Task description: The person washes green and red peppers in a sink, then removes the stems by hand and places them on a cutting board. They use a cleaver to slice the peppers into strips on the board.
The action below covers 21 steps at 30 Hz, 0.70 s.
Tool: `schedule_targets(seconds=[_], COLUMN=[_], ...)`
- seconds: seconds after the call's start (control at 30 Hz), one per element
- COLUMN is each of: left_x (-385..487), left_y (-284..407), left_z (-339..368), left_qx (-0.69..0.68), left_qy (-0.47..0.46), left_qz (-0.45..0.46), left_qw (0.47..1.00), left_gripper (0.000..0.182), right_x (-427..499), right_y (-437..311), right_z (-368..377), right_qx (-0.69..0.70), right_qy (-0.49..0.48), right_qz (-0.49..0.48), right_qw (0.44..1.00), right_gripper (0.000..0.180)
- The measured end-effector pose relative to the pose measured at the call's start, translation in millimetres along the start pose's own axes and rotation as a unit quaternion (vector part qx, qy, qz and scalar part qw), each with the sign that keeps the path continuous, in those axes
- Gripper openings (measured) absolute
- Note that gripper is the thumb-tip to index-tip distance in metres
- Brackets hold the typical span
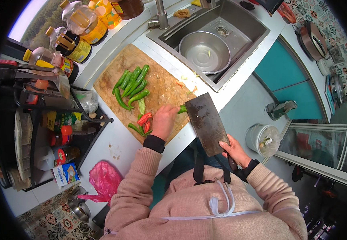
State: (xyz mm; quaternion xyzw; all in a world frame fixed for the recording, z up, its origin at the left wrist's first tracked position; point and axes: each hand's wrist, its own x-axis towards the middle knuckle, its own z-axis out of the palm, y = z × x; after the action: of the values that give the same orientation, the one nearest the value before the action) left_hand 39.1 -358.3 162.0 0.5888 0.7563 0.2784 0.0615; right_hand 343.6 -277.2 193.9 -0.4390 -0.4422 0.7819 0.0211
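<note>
My left hand [163, 120] presses on a green chili pepper [182, 109] at the right side of a wooden cutting board [164, 75]. In my right hand [234, 151] is the handle of a dark-bladed cleaver [206, 123]; the blade's far end is against or right beside the pepper's end, at the board's edge. Several whole green chili peppers [136, 81] lie in a group on the board's left half. Close to my left hand are red pepper pieces [145, 119] and cut green pepper pieces [136, 129]. My fingers partly hide the held pepper.
A metal bowl [205, 52] with water sits in the sink [242, 21] beyond the board. Pepper scraps [180, 83] lie along the board's far right edge. Sauce bottles [76, 48], a black rack [92, 120] and a pink plastic bag [104, 181] are at left. A white bucket [258, 139] stands at right.
</note>
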Motion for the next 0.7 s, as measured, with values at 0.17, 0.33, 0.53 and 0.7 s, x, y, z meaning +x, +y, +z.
schedule_targets(seconds=[0.17,0.33,0.53,0.7], left_x=[-0.3,-1.0,-2.9,-1.6], left_y=[-0.5,1.6,2.6,2.2], left_z=[0.1,1.4,1.4,1.4], left_qx=[-0.025,-0.030,-0.003,-0.007], left_qy=[0.001,0.002,-0.010,0.002], left_qz=[-0.009,-0.049,-0.043,-0.033], left_qw=[1.000,0.998,0.999,0.999], left_gripper=[0.018,0.015,0.013,0.013], right_x=[18.9,22.4,32.7,36.0], right_y=[1.4,2.3,-3.8,-3.8], right_z=[1.1,-1.8,-0.8,3.8], right_qx=[0.067,0.089,0.052,0.073], right_qy=[-0.051,-0.093,-0.062,-0.098], right_qz=[0.025,0.039,0.048,0.049], right_qw=[0.996,0.991,0.996,0.991], right_gripper=[0.028,0.032,0.037,0.038])
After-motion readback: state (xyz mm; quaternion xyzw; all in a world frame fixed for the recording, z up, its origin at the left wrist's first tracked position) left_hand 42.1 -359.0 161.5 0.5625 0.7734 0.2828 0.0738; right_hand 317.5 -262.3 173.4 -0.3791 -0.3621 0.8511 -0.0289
